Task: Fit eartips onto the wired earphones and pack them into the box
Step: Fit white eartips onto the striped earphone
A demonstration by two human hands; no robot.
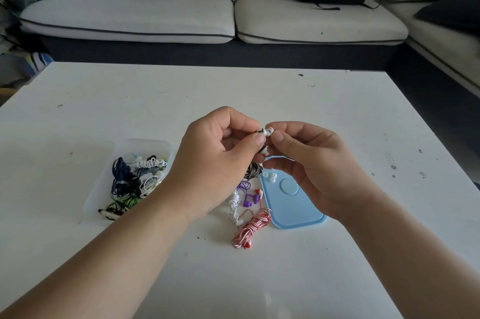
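Eartip fitting is the step in hand, above the worktop (259, 90). The left hand (215, 152) pinches a black earbud (260, 132), grip closed tight on it; the right hand (306, 157) pinches a white eartip (269, 131) touching it. Next, I judge, comes a square push on, then packing into the box (100, 189) at left.

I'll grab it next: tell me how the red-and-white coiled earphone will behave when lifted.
The red-and-white earphone is probably floppy: its thin cable lies in loose loops that may unravel. Likely light, being thin cord and small buds. Unlikely to roll, sprawled flat on the table.
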